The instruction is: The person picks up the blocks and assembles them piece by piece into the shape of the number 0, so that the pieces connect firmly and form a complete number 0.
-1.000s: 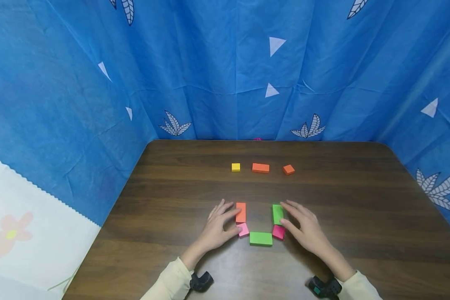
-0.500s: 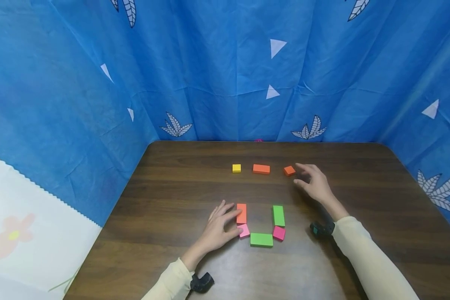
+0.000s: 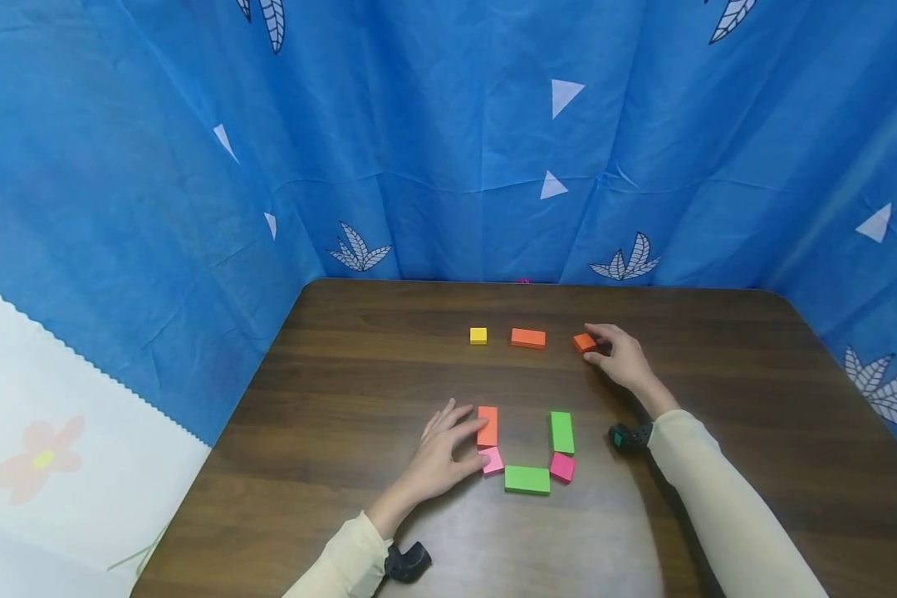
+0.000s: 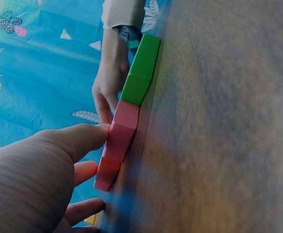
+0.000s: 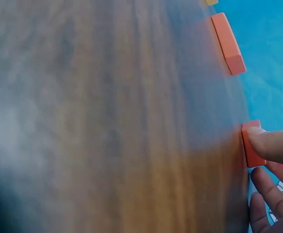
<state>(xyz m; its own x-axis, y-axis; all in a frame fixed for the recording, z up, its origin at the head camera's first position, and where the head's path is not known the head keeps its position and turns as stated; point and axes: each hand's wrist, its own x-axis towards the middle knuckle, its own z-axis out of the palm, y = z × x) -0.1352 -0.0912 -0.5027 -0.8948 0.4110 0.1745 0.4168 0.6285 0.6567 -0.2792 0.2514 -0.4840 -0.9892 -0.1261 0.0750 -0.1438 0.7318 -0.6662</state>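
Note:
My right hand (image 3: 619, 359) pinches a small orange block (image 3: 584, 342) at the back right of the table. In the right wrist view the thumb presses one face of this block (image 5: 252, 145), with fingers behind it. My left hand (image 3: 437, 458) rests with relaxed fingers beside the row of blocks nearer me. Its thumb is at the light pink block (image 3: 492, 461) and its index fingertip at the upright orange block (image 3: 487, 426). To the right of these lie a green block (image 3: 526, 480), a dark pink block (image 3: 562, 467) and another green block (image 3: 561, 433), together forming a U shape.
Along the back of the brown wooden table (image 3: 389, 365) lie a yellow block (image 3: 478, 335) and a long orange block (image 3: 528, 338), left of my right hand. A blue curtain (image 3: 448, 149) hangs behind the table's far edge.
My right hand has left the green and dark pink blocks, reached to the back right, and taken hold of the small orange block. The left hand keeps its place.

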